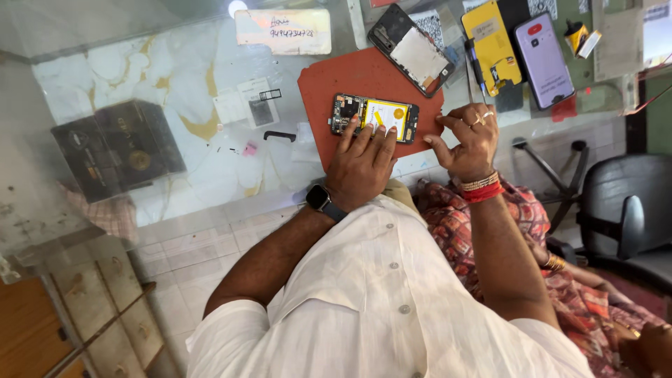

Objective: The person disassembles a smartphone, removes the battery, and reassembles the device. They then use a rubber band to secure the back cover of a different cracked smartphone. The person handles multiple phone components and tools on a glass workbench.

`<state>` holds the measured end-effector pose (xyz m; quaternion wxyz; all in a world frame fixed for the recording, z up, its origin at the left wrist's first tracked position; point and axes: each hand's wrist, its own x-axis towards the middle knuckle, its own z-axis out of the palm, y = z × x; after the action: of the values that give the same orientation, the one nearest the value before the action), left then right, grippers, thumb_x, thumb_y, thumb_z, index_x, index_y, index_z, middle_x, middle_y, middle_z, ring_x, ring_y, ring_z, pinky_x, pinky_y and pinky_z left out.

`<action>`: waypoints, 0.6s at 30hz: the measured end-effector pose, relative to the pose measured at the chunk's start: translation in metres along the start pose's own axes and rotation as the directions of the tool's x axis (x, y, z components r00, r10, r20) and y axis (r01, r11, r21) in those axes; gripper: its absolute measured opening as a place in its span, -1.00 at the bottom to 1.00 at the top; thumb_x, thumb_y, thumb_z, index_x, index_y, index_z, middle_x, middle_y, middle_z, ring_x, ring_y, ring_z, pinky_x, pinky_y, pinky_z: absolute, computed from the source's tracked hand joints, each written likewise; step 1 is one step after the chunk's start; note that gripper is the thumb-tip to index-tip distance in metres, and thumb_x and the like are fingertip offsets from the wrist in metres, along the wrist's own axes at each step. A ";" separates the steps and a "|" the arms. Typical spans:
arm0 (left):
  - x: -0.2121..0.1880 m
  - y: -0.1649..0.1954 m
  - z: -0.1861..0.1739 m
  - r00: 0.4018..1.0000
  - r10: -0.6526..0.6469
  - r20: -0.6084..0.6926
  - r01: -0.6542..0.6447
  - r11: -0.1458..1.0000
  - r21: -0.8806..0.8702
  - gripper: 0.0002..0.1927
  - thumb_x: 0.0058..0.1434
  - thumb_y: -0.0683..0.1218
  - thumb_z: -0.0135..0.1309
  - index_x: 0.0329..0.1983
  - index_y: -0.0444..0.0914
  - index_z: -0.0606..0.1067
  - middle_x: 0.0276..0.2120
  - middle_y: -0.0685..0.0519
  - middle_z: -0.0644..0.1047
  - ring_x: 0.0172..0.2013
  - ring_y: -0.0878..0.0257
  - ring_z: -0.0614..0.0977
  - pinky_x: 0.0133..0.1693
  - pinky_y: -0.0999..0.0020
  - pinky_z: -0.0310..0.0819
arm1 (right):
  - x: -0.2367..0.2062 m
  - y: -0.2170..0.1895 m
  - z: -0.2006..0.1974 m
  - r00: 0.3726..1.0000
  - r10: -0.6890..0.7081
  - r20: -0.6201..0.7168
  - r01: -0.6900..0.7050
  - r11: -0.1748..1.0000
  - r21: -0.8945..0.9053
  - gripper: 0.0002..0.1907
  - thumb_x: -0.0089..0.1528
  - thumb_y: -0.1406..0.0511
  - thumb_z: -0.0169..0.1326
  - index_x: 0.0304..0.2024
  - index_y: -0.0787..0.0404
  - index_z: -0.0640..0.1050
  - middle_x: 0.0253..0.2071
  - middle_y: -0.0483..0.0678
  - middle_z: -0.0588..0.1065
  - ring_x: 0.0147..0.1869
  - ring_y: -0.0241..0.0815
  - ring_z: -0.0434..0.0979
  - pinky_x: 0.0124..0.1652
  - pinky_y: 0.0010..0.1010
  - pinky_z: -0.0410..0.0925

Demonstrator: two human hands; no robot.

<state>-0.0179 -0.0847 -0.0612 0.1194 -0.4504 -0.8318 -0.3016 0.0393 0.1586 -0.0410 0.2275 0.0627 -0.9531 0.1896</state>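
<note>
Under your left hand (362, 155) lies an opened phone (374, 117), back cover off, its yellow battery and dark circuit board showing, flat on a red mat (336, 87) on the glass surface (175, 70). Your fingertips cover the phone's near edge, so you cannot tell whether they pinch anything small there; the grip is not closed round the phone, the fingers lie stretched and pressed down on it, wrist bent, a dark watch (323, 201) on the forearm. Just to the right of the phone your right hand (467, 136) rests on the mat's edge, fingers curled loosely, thumb and forefinger near together; whether something tiny sits between them is too small to make out. It wears rings and red and gold bangles. Beyond your hands, well apart from the grip, lie another opened phone (411, 50), a yellow part (491, 45) and a lilac phone (544, 59), partly cut off by the frame's top.
</note>
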 end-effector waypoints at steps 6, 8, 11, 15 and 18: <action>0.005 0.005 0.002 1.000 -0.008 -0.020 0.008 1.000 0.006 -0.42 0.26 -0.05 0.25 0.28 -0.37 0.40 0.06 -0.22 0.59 0.15 -0.11 0.55 0.35 -0.19 0.19 | 0.001 0.005 -0.004 0.999 -0.024 -0.043 0.024 1.000 0.009 -0.61 0.19 0.07 0.41 -0.24 0.24 0.66 -0.27 -0.04 0.51 -0.11 -0.01 0.47 -0.06 -0.13 0.27; 0.006 0.006 0.002 1.000 -0.008 -0.012 0.008 1.000 -0.001 -0.42 0.26 -0.05 0.25 0.29 -0.37 0.40 0.06 -0.22 0.58 0.15 -0.11 0.55 0.35 -0.18 0.19 | 0.001 0.007 -0.005 0.999 -0.023 -0.040 0.023 1.000 0.004 -0.62 0.19 0.07 0.41 -0.24 0.24 0.66 -0.26 -0.04 0.52 -0.11 -0.01 0.48 -0.06 -0.13 0.27; 0.006 0.007 0.003 1.000 -0.013 -0.002 0.013 1.000 -0.016 -0.41 0.26 -0.06 0.25 0.30 -0.37 0.39 0.06 -0.21 0.58 0.15 -0.11 0.55 0.36 -0.18 0.19 | 0.000 0.007 -0.007 0.999 -0.013 -0.040 0.014 1.000 0.006 -0.61 0.20 0.07 0.41 -0.24 0.25 0.66 -0.26 -0.04 0.52 -0.11 -0.01 0.48 -0.05 -0.13 0.27; 0.007 0.007 0.004 1.000 -0.019 -0.012 0.019 1.000 -0.013 -0.40 0.25 -0.05 0.26 0.30 -0.38 0.39 0.06 -0.21 0.58 0.15 -0.11 0.55 0.36 -0.18 0.19 | 0.001 0.007 -0.009 1.000 -0.015 -0.024 0.015 1.000 0.013 -0.63 0.19 0.08 0.40 -0.22 0.24 0.66 -0.24 -0.04 0.52 -0.09 -0.02 0.49 -0.02 -0.13 0.29; 0.008 0.008 0.003 0.999 -0.029 -0.022 0.028 0.999 -0.014 -0.40 0.24 -0.05 0.26 0.29 -0.36 0.39 0.07 -0.20 0.58 0.16 -0.10 0.55 0.36 -0.17 0.19 | 0.002 0.007 -0.009 0.999 -0.014 -0.032 0.014 1.000 0.006 -0.61 0.17 0.07 0.42 -0.24 0.24 0.66 -0.25 -0.04 0.52 -0.11 -0.01 0.48 -0.05 -0.13 0.27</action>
<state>-0.0151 -0.0743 -0.0569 0.1210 -0.4360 -0.8346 -0.3140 0.0394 0.1681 -0.0348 0.2439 0.0670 -0.9483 0.1918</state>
